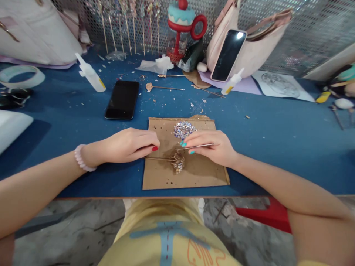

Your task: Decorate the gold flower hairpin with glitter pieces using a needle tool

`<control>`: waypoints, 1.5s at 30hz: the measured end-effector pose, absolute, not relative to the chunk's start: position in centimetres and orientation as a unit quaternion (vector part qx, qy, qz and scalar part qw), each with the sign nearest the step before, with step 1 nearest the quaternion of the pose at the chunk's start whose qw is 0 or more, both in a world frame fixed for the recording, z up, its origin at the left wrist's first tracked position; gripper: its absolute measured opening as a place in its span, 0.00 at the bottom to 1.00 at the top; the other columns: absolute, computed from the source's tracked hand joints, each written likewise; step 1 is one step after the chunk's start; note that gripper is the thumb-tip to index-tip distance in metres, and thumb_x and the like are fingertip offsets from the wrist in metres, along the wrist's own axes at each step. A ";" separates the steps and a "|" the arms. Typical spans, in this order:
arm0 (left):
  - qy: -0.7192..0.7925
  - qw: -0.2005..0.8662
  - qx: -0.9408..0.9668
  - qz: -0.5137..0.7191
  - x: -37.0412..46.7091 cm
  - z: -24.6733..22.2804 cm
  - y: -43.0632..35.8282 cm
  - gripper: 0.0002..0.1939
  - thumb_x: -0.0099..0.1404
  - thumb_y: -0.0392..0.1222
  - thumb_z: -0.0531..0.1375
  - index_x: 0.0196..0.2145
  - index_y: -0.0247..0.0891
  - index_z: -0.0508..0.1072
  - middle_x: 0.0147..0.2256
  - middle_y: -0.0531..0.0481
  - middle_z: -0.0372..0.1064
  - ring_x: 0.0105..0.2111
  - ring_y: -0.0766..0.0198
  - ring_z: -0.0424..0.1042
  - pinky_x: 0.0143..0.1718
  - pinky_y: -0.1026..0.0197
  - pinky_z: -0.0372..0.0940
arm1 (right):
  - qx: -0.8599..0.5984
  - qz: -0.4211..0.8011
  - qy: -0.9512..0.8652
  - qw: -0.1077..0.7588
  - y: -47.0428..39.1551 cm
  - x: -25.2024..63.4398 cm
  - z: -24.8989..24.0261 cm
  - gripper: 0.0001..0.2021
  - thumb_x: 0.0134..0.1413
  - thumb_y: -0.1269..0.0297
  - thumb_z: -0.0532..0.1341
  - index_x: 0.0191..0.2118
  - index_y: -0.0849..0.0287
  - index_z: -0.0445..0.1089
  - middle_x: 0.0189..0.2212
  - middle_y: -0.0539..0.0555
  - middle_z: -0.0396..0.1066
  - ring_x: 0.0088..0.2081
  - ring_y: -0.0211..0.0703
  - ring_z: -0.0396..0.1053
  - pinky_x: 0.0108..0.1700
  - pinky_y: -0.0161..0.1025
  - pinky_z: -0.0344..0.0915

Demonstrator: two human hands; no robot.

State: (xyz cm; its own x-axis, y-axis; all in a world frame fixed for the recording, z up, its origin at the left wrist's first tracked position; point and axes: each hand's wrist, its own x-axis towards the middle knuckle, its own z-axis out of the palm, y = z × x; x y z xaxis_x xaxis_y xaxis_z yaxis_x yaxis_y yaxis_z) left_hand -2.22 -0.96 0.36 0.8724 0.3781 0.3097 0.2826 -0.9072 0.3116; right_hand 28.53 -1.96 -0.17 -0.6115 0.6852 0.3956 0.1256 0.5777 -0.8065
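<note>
My left hand (131, 144) is closed around the end of a thin stick ornament (178, 162), whose gold-brown head is partly covered with small shiny stones. The head rests over a square of cardboard (199, 178) in front of me. In my right hand (217, 147) is a pair of thin metal tweezers (201, 146), pinched between the fingers, its tip pointing left just above the ornament's head. Whether the tip grips a stone is too small to tell. A pile of glittering rhinestones (183, 129) lies on the cardboard beyond my right fingertips.
Beyond the cardboard lie a black phone (122, 100), two glue bottles (93, 75) and several stick ornaments (166, 88). A second phone (229, 55) leans on a pink bag (260, 51). At the left is a tape roll (22, 77); a red-handled cup (180, 29) stands at the back.
</note>
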 end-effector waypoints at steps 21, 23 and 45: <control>0.161 -0.111 0.957 0.213 -2.5 0.3 -0.4 0.13 0.77 0.36 0.51 0.44 0.34 0.76 0.39 0.45 0.79 0.37 0.62 0.77 0.37 0.61 0.72 | -0.293 0.363 -0.801 0.375 -1.9 28.4 -0.2 0.09 0.65 0.56 0.66 0.38 0.51 0.83 0.39 0.52 0.84 0.42 0.42 0.81 0.47 0.40 0.78; 0.160 -0.100 0.958 0.214 -2.5 0.3 -0.3 0.15 0.76 0.32 0.50 0.47 0.34 0.76 0.42 0.45 0.80 0.43 0.61 0.79 0.44 0.61 0.74 | -0.284 0.361 -0.802 0.382 -1.8 28.5 -0.3 0.08 0.65 0.56 0.67 0.39 0.51 0.83 0.38 0.52 0.84 0.40 0.42 0.81 0.46 0.40 0.78; 0.168 0.023 0.982 0.086 -3.3 -0.5 0.0 0.28 0.77 0.53 0.53 0.68 0.37 0.63 0.69 0.33 0.59 0.71 0.45 0.57 0.69 0.41 0.60 | -0.412 0.274 -0.747 0.444 0.6 29.6 -1.2 0.09 0.61 0.52 0.69 0.37 0.50 0.83 0.38 0.52 0.83 0.41 0.44 0.80 0.46 0.44 0.77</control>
